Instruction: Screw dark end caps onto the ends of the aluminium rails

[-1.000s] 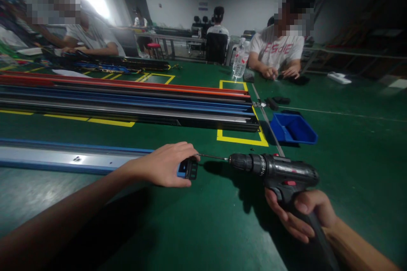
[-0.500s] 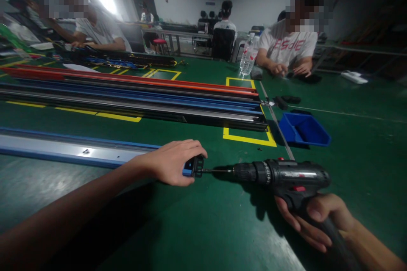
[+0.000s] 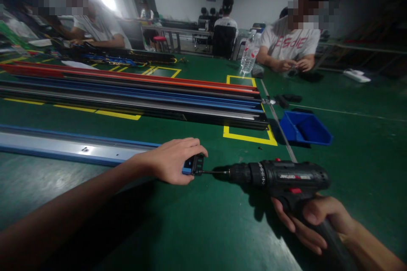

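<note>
My left hand [image 3: 176, 161] is wrapped over the right end of a long blue and silver metal rail [image 3: 70, 148] lying on the green table. A black end cap [image 3: 198, 164] shows at that end, just past my thumb and fingers. My right hand [image 3: 318, 220] grips the handle of a black cordless drill [image 3: 282, 175] with red buttons. The drill lies level and points left, and its long thin bit [image 3: 216, 172] reaches to the lower part of the end cap. My fingers hide part of the joint between cap and rail.
Several long orange, black and blue rails [image 3: 190, 101] lie side by side beyond my left hand. To their right are a blue bin [image 3: 305, 129] and small black pieces [image 3: 288, 100]. Water bottles [image 3: 249, 55] stand farther back. A person [image 3: 289, 48] sits across the table; another is at the left.
The drill has shifted slightly left, its bit still at the end cap. My left hand stays on the rail end. The person across has brought their hands closer together.
</note>
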Demonstrator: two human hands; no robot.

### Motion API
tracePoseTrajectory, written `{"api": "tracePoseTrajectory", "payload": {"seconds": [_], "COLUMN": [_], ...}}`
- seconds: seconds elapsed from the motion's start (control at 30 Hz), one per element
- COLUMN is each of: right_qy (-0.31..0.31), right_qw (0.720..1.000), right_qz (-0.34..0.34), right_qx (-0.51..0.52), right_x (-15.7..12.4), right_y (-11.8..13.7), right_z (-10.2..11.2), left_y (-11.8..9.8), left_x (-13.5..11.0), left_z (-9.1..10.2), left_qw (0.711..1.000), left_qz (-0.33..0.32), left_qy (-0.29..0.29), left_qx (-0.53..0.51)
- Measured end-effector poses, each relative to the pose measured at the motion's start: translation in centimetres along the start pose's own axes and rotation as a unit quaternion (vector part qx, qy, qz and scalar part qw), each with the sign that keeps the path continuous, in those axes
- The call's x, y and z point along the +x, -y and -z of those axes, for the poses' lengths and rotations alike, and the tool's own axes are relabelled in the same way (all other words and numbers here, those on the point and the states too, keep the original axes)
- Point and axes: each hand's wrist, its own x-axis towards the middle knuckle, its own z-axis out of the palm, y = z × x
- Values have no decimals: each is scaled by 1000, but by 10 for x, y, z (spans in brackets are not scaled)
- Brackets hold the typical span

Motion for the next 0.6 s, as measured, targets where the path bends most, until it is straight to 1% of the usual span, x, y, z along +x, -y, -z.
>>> {"api": "tracePoseTrajectory", "payload": {"seconds": [0.17, 0.47, 0.6], "right_qy": [-38, -2, -6], "right_qw": [999, 1000, 1000], "right_qz": [-13, 5, 5], "right_qx": [-15, -9, -9], "right_x": [-1, 0, 0], "right_y": [2, 2, 2], "right_z": [-4, -5, -6], "left_y": [-1, -2, -1], "left_x": [0, 2, 3], "left_z": [0, 2, 1], "left_qw": [1000, 1000, 1000], "left_qz": [-3, 1, -1], "left_qy": [2, 12, 11], "left_qx": [4, 7, 10]}}
